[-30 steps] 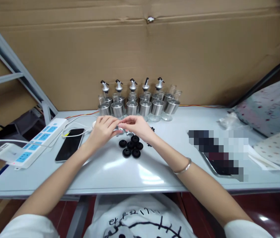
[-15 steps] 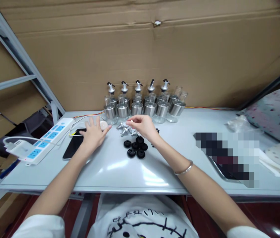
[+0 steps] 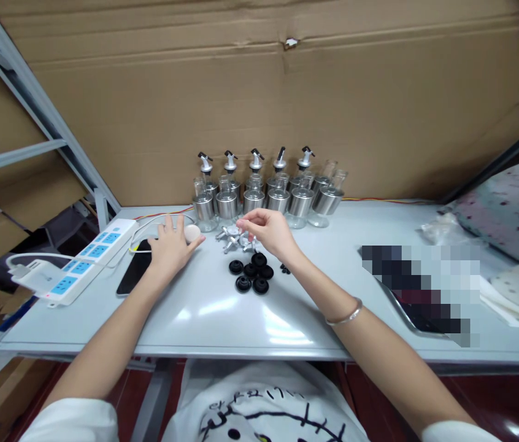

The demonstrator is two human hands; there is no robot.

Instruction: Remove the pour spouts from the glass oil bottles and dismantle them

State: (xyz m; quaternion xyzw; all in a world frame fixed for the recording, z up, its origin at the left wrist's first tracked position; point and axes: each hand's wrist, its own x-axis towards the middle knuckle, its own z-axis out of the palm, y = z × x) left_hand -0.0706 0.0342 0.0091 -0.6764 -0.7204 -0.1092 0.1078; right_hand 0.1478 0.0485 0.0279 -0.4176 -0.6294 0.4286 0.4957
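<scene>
My left hand (image 3: 173, 247) is spread flat with its fingers apart, over the upper end of a black phone (image 3: 133, 273). Beside its thumb and index finger is a round white disc (image 3: 192, 233) with a cable. My right hand (image 3: 269, 232) has thumb and fingers pinched together over a small pile of silver pourer spouts (image 3: 230, 240); anything between the fingertips is too small to make out. Nearer me lie several round black stoppers (image 3: 243, 283). Tiny black parts (image 3: 284, 269) lie by my right wrist, partly covered by it.
Several glass bottles with steel sleeves (image 3: 254, 201) stand in rows at the back, some topped with pourers, before a cardboard wall (image 3: 264, 104). A white power strip (image 3: 94, 261) lies left. On the right are a blurred-out device (image 3: 418, 301) and a crumpled plastic bag (image 3: 443, 230).
My right hand has shifted slightly right and up, still pinched above the silver spouts. My left hand has moved slightly left, its fingers still spread.
</scene>
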